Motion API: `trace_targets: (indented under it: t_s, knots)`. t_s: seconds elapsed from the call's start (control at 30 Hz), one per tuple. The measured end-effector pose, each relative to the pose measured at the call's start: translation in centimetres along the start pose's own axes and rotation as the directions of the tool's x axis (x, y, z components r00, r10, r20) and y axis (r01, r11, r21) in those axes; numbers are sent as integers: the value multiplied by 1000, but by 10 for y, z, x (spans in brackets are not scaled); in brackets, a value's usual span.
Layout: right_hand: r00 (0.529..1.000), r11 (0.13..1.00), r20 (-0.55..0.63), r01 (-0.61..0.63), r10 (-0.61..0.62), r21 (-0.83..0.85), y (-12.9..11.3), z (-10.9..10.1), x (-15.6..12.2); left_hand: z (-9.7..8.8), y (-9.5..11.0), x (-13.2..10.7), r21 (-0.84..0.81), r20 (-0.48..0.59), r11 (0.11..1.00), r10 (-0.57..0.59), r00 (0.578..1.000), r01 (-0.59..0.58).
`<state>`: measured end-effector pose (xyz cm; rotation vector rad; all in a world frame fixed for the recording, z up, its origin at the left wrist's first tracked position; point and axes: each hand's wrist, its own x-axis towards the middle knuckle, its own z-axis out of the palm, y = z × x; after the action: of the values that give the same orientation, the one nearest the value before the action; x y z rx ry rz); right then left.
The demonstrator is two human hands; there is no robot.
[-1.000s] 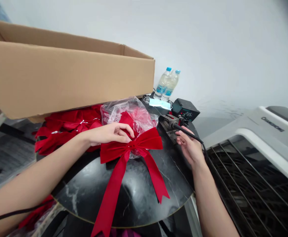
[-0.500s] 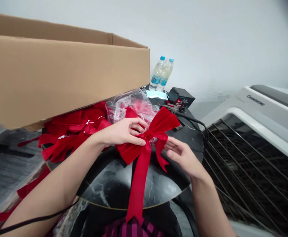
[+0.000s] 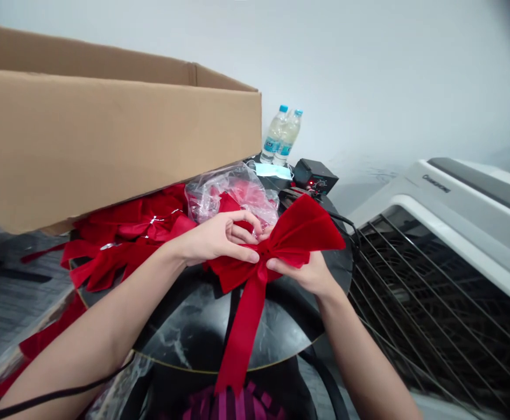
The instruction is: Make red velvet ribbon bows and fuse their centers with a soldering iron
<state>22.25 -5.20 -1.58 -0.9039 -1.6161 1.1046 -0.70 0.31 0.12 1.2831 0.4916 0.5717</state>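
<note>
The left hand curls over the knot of a red velvet bow, the right hand pinches beneath it, above the black marble worktop; soft, light, floppy, best held at the knot.

Bright, flat light; soft shadows under velvet bow; edges bowed, top-right corner dark.

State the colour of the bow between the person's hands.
The bow is solid bright red, with a velvety look; the head view shows it best.
</note>
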Motion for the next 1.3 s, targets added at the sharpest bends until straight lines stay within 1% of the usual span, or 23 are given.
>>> trace_targets:
  t_s: [0.1, 0.17, 0.2, 0.27, 0.3, 0.33, 0.37, 0.4, 0.47, 0.5, 0.53, 0.6, 0.63, 0.7, 0.8, 0.83, 0.9, 0.97, 1.03, 1.1, 1.17, 1.23, 1.3]
  knots:
    - [998, 999, 38, 54, -53, -9, -2, -4, 7, 0, 2, 2, 76, -34, 996, 40, 999, -37]
    - [993, 993, 58, 105, -103, -44, -7, -13, 13, -2, 6, 1, 207, -152, 969, 170, 974, -137]
    - [989, 985, 57, 144, -139, -95, -11, -19, 16, -3, 8, 0, 308, -247, 929, 287, 926, -206]
    - [970, 936, 36, 242, -241, -256, -21, -32, 23, -5, 11, -2, 473, -399, 821, 523, 753, -320]
    - [952, 889, 34, 298, -305, -349, -27, -37, 27, -6, 12, -4, 485, -426, 792, 584, 691, -370]
    - [927, 826, 50, 355, -372, -438, -31, -40, 31, -6, 12, -6, 432, -417, 795, 594, 688, -425]
    - [899, 753, 85, 409, -430, -515, -35, -42, 35, -5, 13, -8, 319, -369, 823, 564, 739, -469]
    - [866, 666, 140, 463, -479, -585, -38, -42, 40, -3, 14, -10, 179, -293, 863, 506, 811, -473]
    - [809, 468, 267, 535, -524, -703, -40, -36, 48, 3, 15, -13, -5, -145, 929, 366, 919, -370]
    - [794, 378, 313, 544, -521, -749, -39, -32, 51, 6, 16, -14, -8, -138, 952, 301, 943, -305]
    - [789, 311, 335, 536, -514, -785, -38, -28, 54, 9, 17, -14, 33, -185, 966, 256, 949, -255]
    - [796, 262, 342, 514, -499, -817, -34, -22, 57, 13, 18, -14, 158, -349, 975, 204, 915, -157]
    - [811, 284, 333, 504, -480, -816, -33, -22, 58, 13, 18, -13, 200, -424, 973, 189, 886, -113]
    - [858, 427, 310, 482, -410, -765, -32, -29, 57, 10, 16, -11, 198, -505, 978, 162, 848, -69]
    - [906, 726, 275, 422, -321, -543, -36, -46, 52, 4, 12, -8, 84, -526, 990, 144, 838, -117]
    - [909, 767, 259, 414, -326, -491, -39, -50, 50, 2, 10, -7, 71, -545, 988, 156, 824, -140]
    - [897, 735, 265, 442, -354, -515, -45, -51, 42, -1, 9, -6, 114, -604, 976, 214, 768, -183]
    - [866, 660, 365, 498, -342, -562, -51, -43, 35, -2, 8, -5, 174, -649, 958, 287, 705, -229]
    - [837, 665, 430, 536, -338, -520, -55, -33, 32, -2, 8, -4, 164, -659, 946, 317, 682, -280]
    - [851, 641, 343, 526, -399, -560, -56, -25, 34, -2, 9, -3, 108, -654, 945, 301, 694, -308]
    - [850, 515, 228, 478, -474, -711, -54, -20, 43, -1, 9, -2, 61, -639, 948, 278, 717, -314]
    - [832, 385, 243, 463, -498, -798, -52, -17, 53, 0, 8, -2, 31, -615, 952, 259, 745, -305]
    - [828, 340, 311, 493, -467, -801, -49, -15, 61, 0, 7, -3, 14, -591, 956, 245, 768, -294]
